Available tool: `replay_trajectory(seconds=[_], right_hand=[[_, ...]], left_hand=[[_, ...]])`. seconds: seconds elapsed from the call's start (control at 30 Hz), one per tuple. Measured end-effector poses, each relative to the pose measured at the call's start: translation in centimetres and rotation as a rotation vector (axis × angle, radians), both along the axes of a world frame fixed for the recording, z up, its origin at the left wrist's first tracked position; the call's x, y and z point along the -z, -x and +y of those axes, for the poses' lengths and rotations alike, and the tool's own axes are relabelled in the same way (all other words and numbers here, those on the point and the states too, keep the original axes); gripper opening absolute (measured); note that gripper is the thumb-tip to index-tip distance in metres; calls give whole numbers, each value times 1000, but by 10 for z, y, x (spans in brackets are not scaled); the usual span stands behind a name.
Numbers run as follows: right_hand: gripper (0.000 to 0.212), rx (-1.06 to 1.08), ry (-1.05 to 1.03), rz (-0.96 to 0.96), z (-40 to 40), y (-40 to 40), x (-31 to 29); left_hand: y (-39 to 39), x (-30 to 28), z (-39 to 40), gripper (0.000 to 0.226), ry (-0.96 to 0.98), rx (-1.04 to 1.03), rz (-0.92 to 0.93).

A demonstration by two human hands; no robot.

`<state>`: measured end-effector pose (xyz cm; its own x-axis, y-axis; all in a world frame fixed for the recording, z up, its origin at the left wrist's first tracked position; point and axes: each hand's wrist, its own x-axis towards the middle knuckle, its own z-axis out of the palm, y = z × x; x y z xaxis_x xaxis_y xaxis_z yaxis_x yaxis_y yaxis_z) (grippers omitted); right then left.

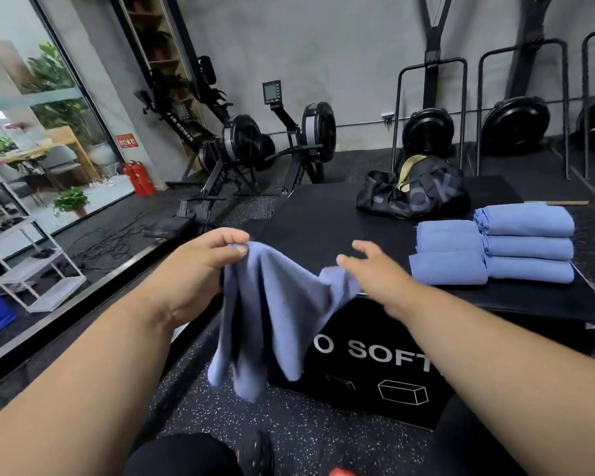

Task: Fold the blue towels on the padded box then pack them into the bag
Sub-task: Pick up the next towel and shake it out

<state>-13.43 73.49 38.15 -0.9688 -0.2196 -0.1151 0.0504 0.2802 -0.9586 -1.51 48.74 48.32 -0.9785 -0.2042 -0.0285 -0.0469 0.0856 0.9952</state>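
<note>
My left hand (pixel 203 266) pinches a corner of an unfolded blue towel (pixel 272 314), which hangs down over the near left corner of the black padded box (pixel 375 355). My right hand (pixel 375 273) hovers at the towel's other upper edge with its fingers spread; whether it touches the cloth is unclear. Several folded blue towels (pixel 526 245) lie in two stacks on the right side of the box top. A black duffel bag (pixel 416 194) with a yellowish strap sits at the far end of the box, its opening not clearly visible.
Rowing machines (pixel 241 146) stand behind the box against the grey wall, with fan bikes (pixel 516 125) to the right. A white shelf rack (pixel 24 262) and a glass wall are at the left. Two red fire extinguishers (pixel 140 178) stand by the wall. Speckled rubber floor lies underfoot.
</note>
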Motion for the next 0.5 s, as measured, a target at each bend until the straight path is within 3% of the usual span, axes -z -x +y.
replay_trajectory(seconds=[0.1,0.23,0.5], right_hand=[[67,-60,-4,-104,-14,-28,31],[52,-149,73,-294,-27,-58,45],[32,-203,275,-382,-26,-73,29]], left_hand=[[18,-7,7,23,-108,-17,25],[33,-15,-1,24,-201,-4,64],[28,-28,7,30,-303,-73,145]])
